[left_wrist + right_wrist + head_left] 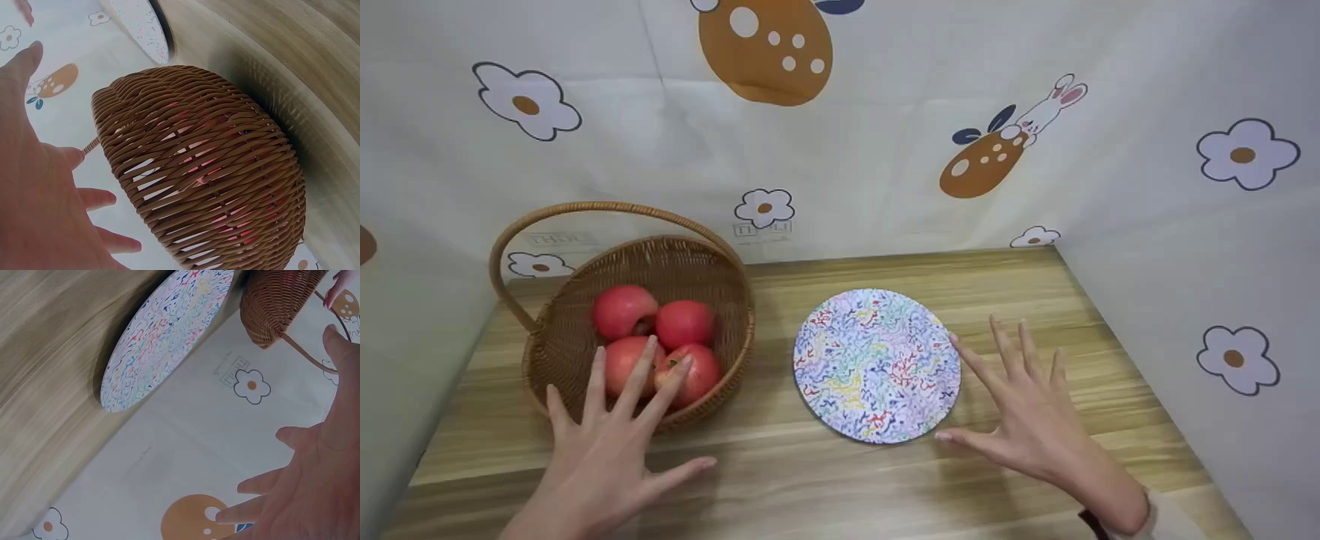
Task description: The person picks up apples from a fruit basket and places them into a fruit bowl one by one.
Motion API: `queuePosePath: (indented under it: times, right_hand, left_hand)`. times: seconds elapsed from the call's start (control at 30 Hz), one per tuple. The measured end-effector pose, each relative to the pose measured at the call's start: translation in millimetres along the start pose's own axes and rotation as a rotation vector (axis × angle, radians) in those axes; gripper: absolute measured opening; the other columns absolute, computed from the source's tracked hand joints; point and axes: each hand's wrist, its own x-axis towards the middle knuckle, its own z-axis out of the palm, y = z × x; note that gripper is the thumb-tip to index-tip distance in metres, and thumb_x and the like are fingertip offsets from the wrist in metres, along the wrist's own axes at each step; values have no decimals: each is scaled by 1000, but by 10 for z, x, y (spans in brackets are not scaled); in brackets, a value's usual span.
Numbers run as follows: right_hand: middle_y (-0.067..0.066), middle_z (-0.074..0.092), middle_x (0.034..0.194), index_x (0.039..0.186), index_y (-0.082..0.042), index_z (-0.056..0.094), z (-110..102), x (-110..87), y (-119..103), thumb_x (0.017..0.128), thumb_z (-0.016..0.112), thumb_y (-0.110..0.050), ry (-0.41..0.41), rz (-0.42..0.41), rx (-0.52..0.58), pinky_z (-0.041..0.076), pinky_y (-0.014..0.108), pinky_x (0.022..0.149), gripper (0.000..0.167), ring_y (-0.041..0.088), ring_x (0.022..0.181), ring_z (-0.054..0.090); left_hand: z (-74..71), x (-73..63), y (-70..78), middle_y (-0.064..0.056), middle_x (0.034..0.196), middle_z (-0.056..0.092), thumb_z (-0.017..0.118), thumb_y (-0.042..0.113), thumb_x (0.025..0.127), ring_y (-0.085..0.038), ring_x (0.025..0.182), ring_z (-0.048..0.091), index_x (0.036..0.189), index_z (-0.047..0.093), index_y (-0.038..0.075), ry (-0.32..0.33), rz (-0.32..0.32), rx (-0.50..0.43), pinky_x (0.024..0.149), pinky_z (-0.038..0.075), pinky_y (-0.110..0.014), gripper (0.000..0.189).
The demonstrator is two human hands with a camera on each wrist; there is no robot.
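Note:
My left hand [604, 450] is spread with straight fingers over the front of a wicker basket [742, 367], holding nothing. Several red apples [624, 311] lie inside the basket, partly covered by the fingertips in the head view. In the left wrist view the woven side of the basket [202, 163] stands beyond the palm, and red shows through its gaps. To the right, my right hand [1031, 420] hovers with fingers spread beside a round plate [877, 367] covered in a multicoloured squiggle pattern. Its thumb and index fingertips come right up to the plate's right edge in the head view.
The basket's arched handle [615, 206] rises at the back left. Under everything lies a wood-grain tabletop [825, 487]. Pale cloth [877, 150] printed with flowers, orange shapes and a rabbit hangs behind the table and along both sides.

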Motion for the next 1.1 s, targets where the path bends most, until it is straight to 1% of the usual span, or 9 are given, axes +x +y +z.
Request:
queuePosePath:
  times: [0.17, 0.3, 0.4, 0.53, 0.67, 0.73, 0.83, 0.93, 1.1]
  right_hand:
    - [25, 22, 172, 165, -33, 38, 15, 6, -19, 74, 76, -79, -10, 3, -3, 14, 92, 105, 108, 61, 154, 15]
    - [24, 22, 172, 164, -33, 38, 25, 19, -28, 74, 71, -85, -10, 1, -2, 14, 92, 105, 109, 61, 154, 15]
    - [24, 22, 172, 164, -32, 40, 30, 27, -35, 73, 74, -83, -5, 0, -2, 14, 92, 105, 110, 61, 154, 16]
    - [26, 23, 171, 162, -29, 44, 41, 33, -56, 72, 78, -78, -5, 0, 1, 15, 92, 105, 108, 62, 153, 17]
    - [26, 23, 172, 162, -28, 45, 43, 47, -73, 72, 75, -81, 2, 2, 9, 15, 92, 105, 108, 62, 153, 17]
    - [25, 21, 172, 162, -29, 45, 45, 54, -81, 72, 75, -81, 0, 3, 13, 14, 92, 106, 108, 62, 153, 16]
    - [24, 20, 173, 163, -30, 43, 53, 65, -92, 72, 77, -79, -6, 2, 16, 13, 91, 106, 108, 62, 153, 15]
    - [24, 19, 173, 163, -31, 42, 63, 75, -98, 73, 78, -77, -8, -1, 20, 12, 91, 106, 108, 62, 153, 15]
    - [25, 20, 173, 163, -30, 42, 74, 93, -102, 73, 73, -82, -10, -7, 20, 15, 91, 106, 109, 63, 152, 17]
  left_hand:
    - [-7, -10, -15, -12, 176, 18, 63, 87, 80, -61, 155, 5, 165, 38, 29, 10, -2, -10, 100, 7, -96, 106]
    - [-9, -15, -27, -10, 177, 15, 62, 88, 80, -60, 156, 2, 167, 32, 32, 21, -5, -18, 100, 4, -97, 108]
    - [-11, -19, -32, -9, 178, 13, 62, 88, 80, -62, 155, 3, 168, 28, 34, 18, -11, -22, 100, 3, -97, 109]
    - [-22, -19, -45, -9, 178, 13, 63, 88, 79, -64, 153, 7, 168, 28, 35, 16, -22, -27, 99, 4, -97, 109]
    - [-26, -14, -77, -9, 178, 12, 65, 87, 79, -65, 152, 9, 168, 28, 34, 21, -29, -27, 99, 4, -97, 109]
    - [-24, -17, -97, -9, 178, 11, 66, 86, 79, -66, 152, 9, 169, 25, 35, 28, -29, -27, 100, 4, -97, 110]
    - [-19, -31, -128, -10, 178, 10, 67, 83, 80, -66, 152, 10, 169, 22, 37, 39, -29, -33, 99, 3, -97, 110]
    - [-9, -52, -155, -9, 178, 9, 67, 82, 81, -67, 152, 9, 170, 21, 36, 39, -40, -47, 99, 3, -97, 110]
    - [16, -86, -203, -10, 179, 6, 70, 79, 82, -69, 150, 9, 169, 26, 29, 33, -67, -70, 99, 6, -97, 110]
